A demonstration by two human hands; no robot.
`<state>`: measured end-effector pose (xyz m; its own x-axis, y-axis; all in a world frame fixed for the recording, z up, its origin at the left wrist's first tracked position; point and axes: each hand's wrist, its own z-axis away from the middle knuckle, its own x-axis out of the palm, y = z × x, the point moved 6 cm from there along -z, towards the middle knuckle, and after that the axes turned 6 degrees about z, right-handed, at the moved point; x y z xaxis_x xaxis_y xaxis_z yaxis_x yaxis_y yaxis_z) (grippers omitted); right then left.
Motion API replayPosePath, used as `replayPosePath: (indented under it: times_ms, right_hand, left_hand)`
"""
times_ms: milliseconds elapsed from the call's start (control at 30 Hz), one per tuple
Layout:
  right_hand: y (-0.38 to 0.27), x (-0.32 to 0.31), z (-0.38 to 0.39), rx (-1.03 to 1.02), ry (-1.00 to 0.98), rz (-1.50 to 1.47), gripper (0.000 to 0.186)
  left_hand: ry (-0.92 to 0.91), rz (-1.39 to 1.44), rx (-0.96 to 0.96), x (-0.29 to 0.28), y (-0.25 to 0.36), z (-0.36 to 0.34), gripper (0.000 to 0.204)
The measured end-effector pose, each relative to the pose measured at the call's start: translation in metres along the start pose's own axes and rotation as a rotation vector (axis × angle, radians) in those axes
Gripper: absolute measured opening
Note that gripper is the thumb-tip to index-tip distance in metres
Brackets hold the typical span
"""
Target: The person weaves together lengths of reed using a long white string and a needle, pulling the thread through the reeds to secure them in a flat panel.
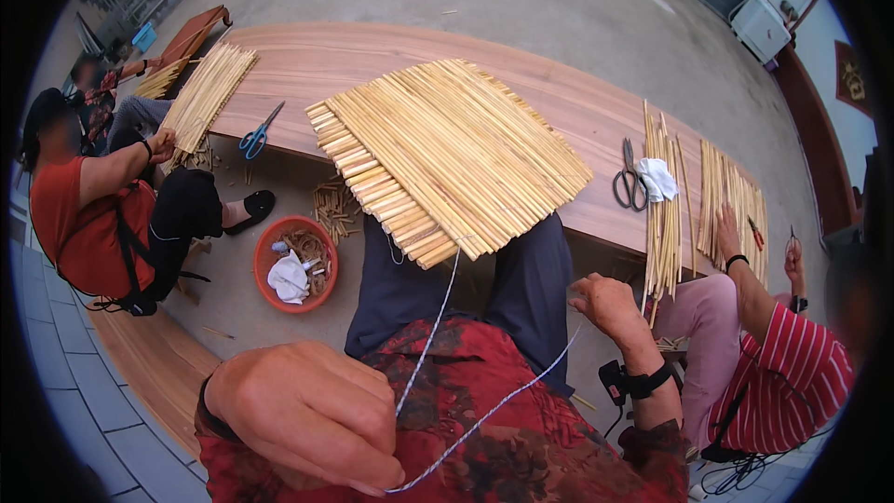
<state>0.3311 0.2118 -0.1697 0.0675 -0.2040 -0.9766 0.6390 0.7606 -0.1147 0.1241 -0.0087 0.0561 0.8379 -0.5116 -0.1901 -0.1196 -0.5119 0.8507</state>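
Wooden bench (596,116) — pale ribbed reed mat (447,154)

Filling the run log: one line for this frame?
left hand: pinching string | right hand: pulling string taut | reed mat: on lap and bench

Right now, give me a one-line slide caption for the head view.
Left hand and right hand pull a white string taut from a stitched reed mat on a wooden table.
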Motion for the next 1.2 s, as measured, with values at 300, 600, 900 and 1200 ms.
replayPosePath:
  times_ms: [300, 600, 900, 1200]
  right_hand:
    - [-0.123, -0.039, -0.022, 0.017, -0.592, -1.631, 0.040]
    - [-0.108, -0.067, 0.005, -0.205, -0.324, -1.619, 0.018]
    - [-0.020, -0.147, 0.101, -0.216, 0.075, -1.585, 0.014]
    - [0.079, -0.101, 0.146, 0.353, 0.231, -1.153, 0.013]
  left_hand:
    - [-0.296, 0.044, 0.168, 0.077, -0.070, -0.067, 0.017]
    - [-0.145, -0.343, -0.039, 0.031, -0.097, -0.067, 0.027]
    - [-0.009, -0.527, -0.507, -0.016, -0.178, -0.023, 0.017]
    - [0.599, -0.212, -0.410, -0.069, -0.145, -0.003, 0.013]
